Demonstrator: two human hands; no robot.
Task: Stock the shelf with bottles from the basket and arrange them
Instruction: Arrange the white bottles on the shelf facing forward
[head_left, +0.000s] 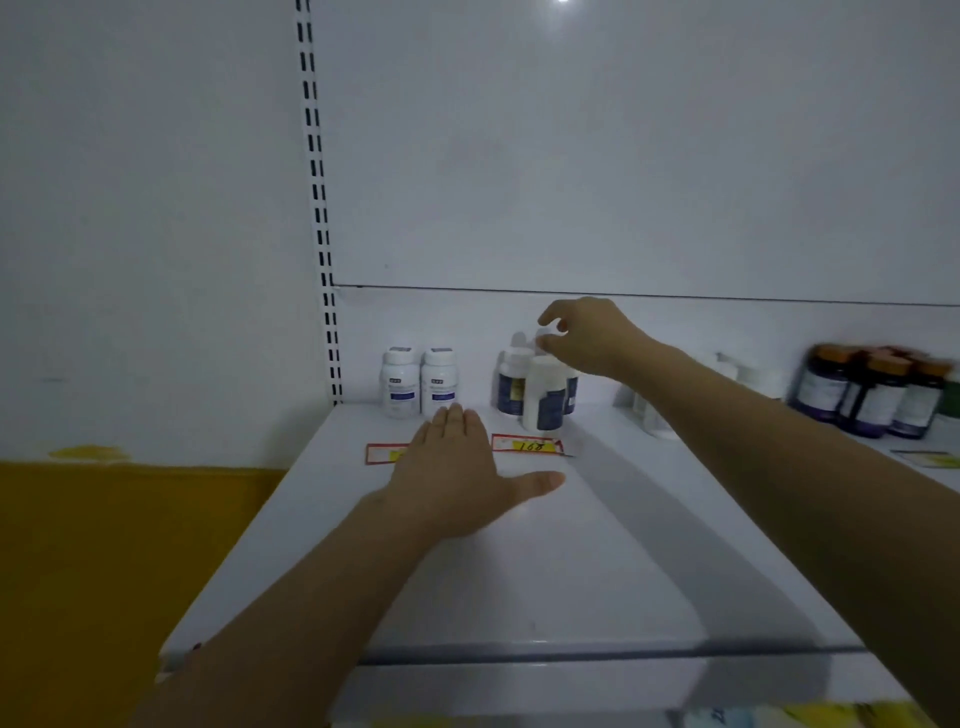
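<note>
White bottles (543, 395) sit right under the right hand (587, 338), fingertips pinching a rear cap (546, 332). Left hand (457, 467) lies flat, fingers straight, on the shelf (571, 561); loads of room toward the front edge. Price tag (527, 445) beside those fingers reads 168.

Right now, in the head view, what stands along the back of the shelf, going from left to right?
Rail → two white bottles → blue-label bottles → dark bottles. The blurred white things behind the right forearm are left out.
</note>
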